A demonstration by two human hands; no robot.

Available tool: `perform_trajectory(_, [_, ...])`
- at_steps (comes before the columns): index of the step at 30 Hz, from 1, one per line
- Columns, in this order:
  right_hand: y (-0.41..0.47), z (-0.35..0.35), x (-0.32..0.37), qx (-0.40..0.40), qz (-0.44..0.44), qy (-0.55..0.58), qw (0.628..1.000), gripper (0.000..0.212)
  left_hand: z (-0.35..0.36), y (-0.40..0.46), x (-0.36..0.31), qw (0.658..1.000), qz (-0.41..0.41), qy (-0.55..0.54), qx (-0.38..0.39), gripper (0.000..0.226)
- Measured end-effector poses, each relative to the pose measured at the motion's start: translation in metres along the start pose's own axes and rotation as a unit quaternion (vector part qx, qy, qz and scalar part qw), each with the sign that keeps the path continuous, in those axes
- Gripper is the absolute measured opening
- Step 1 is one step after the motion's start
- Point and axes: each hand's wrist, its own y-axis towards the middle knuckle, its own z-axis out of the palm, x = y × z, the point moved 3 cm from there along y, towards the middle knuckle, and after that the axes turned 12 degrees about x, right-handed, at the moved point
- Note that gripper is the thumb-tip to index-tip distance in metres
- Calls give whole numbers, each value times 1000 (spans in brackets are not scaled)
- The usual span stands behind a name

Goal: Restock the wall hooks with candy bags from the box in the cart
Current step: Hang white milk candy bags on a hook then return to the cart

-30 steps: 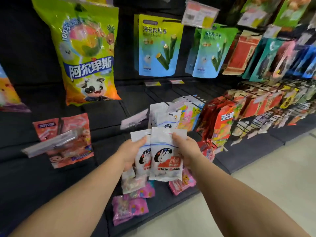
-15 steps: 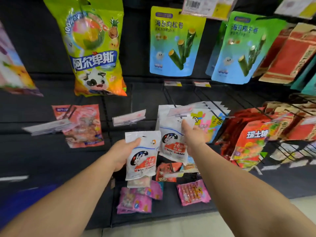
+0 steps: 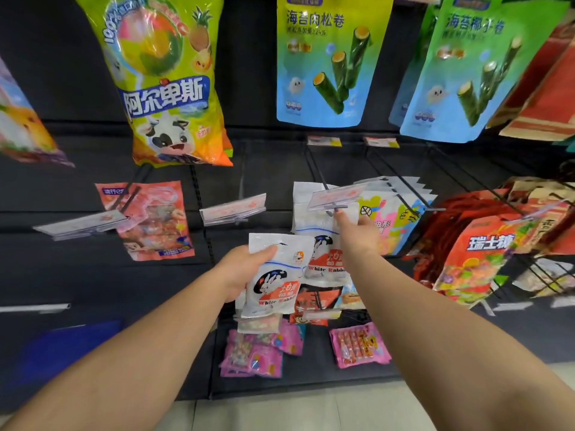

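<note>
My left hand [image 3: 244,270] grips a white White Rabbit candy bag [image 3: 275,283] by its upper left edge, with at least one more bag tucked behind it. My right hand [image 3: 354,234] reaches up to a wall hook [image 3: 336,209] under a clear price tag [image 3: 337,195]. Its fingers pinch the top of a second White Rabbit bag [image 3: 323,256] at the hook's tip. More white bags hang behind it on the same hook. The cart and box are out of view.
An empty hook with a tag [image 3: 233,208] juts out left of my hands. A large lollipop bag [image 3: 168,82] and seaweed roll bags [image 3: 329,57] hang above. Colourful bags [image 3: 395,219] and red bags [image 3: 485,253] crowd the right. Pink bags [image 3: 255,353] hang below.
My right hand took one White Rabbit bag off the stack and carried it up to the hook. My left hand stayed low with the remaining bags. The view moved closer to the wall.
</note>
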Motion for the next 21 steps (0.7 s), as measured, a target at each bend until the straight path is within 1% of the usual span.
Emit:
perform_trajectory(4, [-1,-11,-2,-79,-20,-22,996,32,17,6,-6,1000,4,6,15,30])
perform_trajectory(6, [-5,-16,-6,-70,-38,-2,997,33,26,9,-10,1000,10,13,24,30])
perform_trajectory(7, [-7,-16,-8,-37,-38,23,998,36,31,11,-12,999,13,16,27,31])
perform_trajectory(8, [-7,-15,-11,15,-34,45,998,38,36,13,-14,999,17,16,30,32])
perform_trajectory(10, [-10,-10,-17,142,-21,39,989,41,46,17,-20,999,26,12,32,32])
perform_trajectory(11, [-11,-9,-18,181,-18,28,983,37,51,19,-23,999,31,7,29,32])
perform_trajectory(12, [-12,-10,-18,199,-19,28,979,29,55,20,-26,999,35,0,26,30])
perform_trajectory(14, [-12,-13,-14,202,-26,57,977,13,61,22,-32,999,40,-10,20,26])
perform_trajectory(15, [-11,-15,-11,198,-32,65,978,12,63,23,-34,999,42,-10,19,26])
perform_trajectory(18, [-7,-18,-5,169,-48,64,982,17,67,25,-42,998,58,-6,-5,27])
perform_trajectory(21, [-2,-19,-2,133,-56,49,988,20,66,26,-50,995,82,11,-49,17])
